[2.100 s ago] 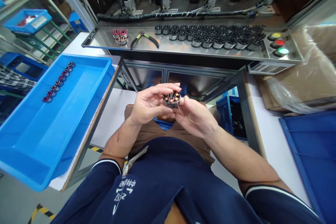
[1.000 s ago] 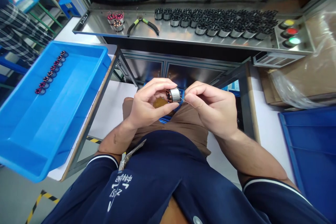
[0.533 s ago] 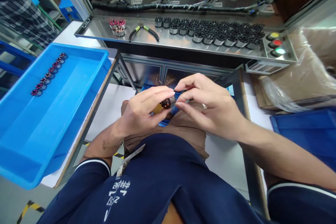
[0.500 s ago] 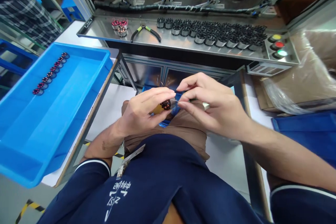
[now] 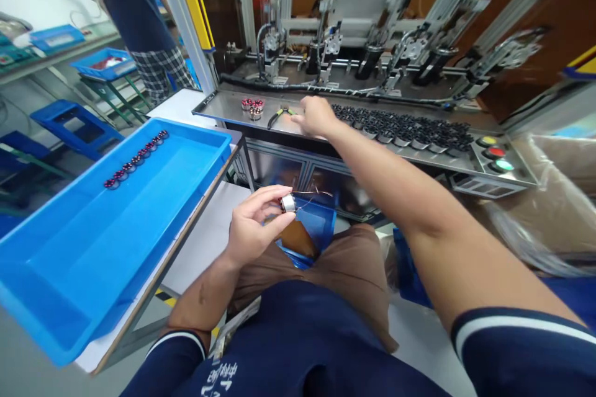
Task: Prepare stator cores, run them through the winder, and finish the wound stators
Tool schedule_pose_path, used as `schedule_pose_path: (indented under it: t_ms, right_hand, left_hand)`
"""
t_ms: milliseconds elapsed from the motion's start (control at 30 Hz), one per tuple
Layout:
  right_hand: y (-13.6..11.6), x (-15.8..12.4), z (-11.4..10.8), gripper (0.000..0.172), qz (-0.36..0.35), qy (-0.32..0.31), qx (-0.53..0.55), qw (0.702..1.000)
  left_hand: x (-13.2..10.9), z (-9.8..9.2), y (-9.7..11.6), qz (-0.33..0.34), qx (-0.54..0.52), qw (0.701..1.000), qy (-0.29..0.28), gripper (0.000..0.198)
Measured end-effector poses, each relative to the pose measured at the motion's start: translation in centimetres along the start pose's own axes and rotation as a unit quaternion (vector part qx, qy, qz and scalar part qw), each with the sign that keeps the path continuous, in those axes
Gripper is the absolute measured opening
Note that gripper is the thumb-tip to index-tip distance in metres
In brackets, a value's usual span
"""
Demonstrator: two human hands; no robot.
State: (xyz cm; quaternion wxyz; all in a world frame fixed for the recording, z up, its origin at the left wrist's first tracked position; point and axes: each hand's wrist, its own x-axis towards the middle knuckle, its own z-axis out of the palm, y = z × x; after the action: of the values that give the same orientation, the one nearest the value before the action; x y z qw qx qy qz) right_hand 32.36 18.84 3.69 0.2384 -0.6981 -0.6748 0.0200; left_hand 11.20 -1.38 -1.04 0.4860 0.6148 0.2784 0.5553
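Observation:
My left hand (image 5: 258, 223), low in front of my lap, is closed on a small motor stator (image 5: 288, 203) with a silvery outer ring. Thin copper wire ends (image 5: 319, 192) stick out from it to the right. My right hand (image 5: 317, 116) is stretched forward over the metal ledge, with its fingers curled over one handle of the green-and-black cutting pliers (image 5: 279, 114). The pliers lie with their handles spread, and the right handle is mostly hidden by the hand. A few red-and-copper wound stators (image 5: 254, 108) sit left of the pliers.
Many black stators (image 5: 405, 127) stand in rows along the metal ledge (image 5: 223, 108), before a winding machine (image 5: 372, 43). At left is a blue tray (image 5: 153, 223) with a row of wound stators (image 5: 136, 160). Lit buttons (image 5: 494, 153) are at right. Another person (image 5: 135, 18) stands behind.
My right hand has left the wire by the stator and moved forward to the pliers. The stator, still in my left hand, now shows its silvery side. The camera has tilted up.

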Motion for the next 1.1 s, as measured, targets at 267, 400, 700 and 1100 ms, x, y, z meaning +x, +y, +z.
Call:
schedule_pose_path:
  t_ms: [267, 400, 700, 1100]
  right_hand:
    - [-1.6, 1.1, 0.8, 0.031, 0.012, -0.041, -0.042, 0.998]
    - [1.0, -3.6, -4.1, 0.033, -0.056, 0.061, -0.022, 0.996]
    - [8.3, -29.8, -5.5, 0.027, -0.010, -0.023, 0.301, 0.953]
    - [3.6, -36.8, 1.6, 0.084, 0.054, -0.183, 0.409, 0.893]
  left_hand:
    - [-0.5, -1.4, 0.3, -0.036, -0.016, 0.998, 0.058, 0.034]
    - [-1.0, -1.8, -0.2, 0.000, -0.024, 0.998, 0.063, 0.036]
    - [-0.9, -0.3, -0.9, -0.007, -0.053, 0.999, 0.009, 0.039]
    - [-0.4, 2.8, -1.0, -0.005, -0.046, 0.999, -0.019, 0.037]
